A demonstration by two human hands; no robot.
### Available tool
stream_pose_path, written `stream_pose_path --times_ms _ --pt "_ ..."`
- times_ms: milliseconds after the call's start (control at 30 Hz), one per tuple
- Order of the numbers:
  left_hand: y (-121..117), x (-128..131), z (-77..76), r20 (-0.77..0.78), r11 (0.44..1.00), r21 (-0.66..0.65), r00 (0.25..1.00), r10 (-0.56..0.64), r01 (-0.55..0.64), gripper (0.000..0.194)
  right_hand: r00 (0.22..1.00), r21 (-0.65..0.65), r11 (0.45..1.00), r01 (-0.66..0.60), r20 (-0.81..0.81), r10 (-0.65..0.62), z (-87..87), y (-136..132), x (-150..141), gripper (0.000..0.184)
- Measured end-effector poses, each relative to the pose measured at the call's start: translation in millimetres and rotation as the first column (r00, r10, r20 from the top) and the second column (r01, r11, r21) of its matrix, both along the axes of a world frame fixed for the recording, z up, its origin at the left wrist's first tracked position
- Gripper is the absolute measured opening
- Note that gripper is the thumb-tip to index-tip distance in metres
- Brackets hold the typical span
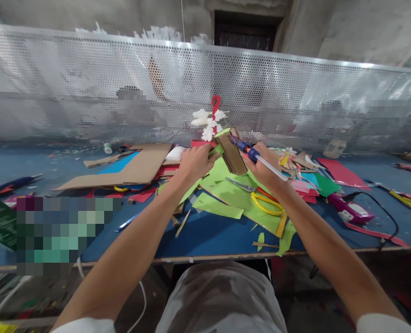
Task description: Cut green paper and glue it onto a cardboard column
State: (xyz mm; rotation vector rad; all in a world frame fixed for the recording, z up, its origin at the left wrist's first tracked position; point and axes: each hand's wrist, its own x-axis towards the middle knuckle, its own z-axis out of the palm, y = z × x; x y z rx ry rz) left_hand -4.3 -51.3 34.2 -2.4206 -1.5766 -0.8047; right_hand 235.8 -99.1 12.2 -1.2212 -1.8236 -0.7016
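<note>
My left hand [197,161] is closed in a pinch on a green paper strip [218,150]. Against that strip is a brown cardboard piece [233,155] with green paper on its top end; whether the two are joined I cannot tell. My right hand [264,163] is wrapped round a blue glue gun [247,151], whose tip points at the upper part of the cardboard. From its back end a whitish glue stick [272,168] sticks out over my wrist. Scissors [268,204] with yellow and orange handles lie on green paper [222,206] below my hands.
Brown cardboard sheets [146,164] lie left. White flower shapes [208,122] and a red hook [215,104] stand ahead before a perforated metal screen [177,69]. At right are a purple corded device [353,208], red paper [342,172] and more scissors [408,200]. Another person's blurred-out area is left.
</note>
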Motion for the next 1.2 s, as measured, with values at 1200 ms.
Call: stream_pose_path --times_ms 1200 --pt "-1.6 0.9 -0.3 0.005 1.000 -0.026 1.000 0.005 -0.005 0.039 1.000 -0.031 1.000 -0.001 0.002 0.001 3.5 -5.6 -6.8 0.050"
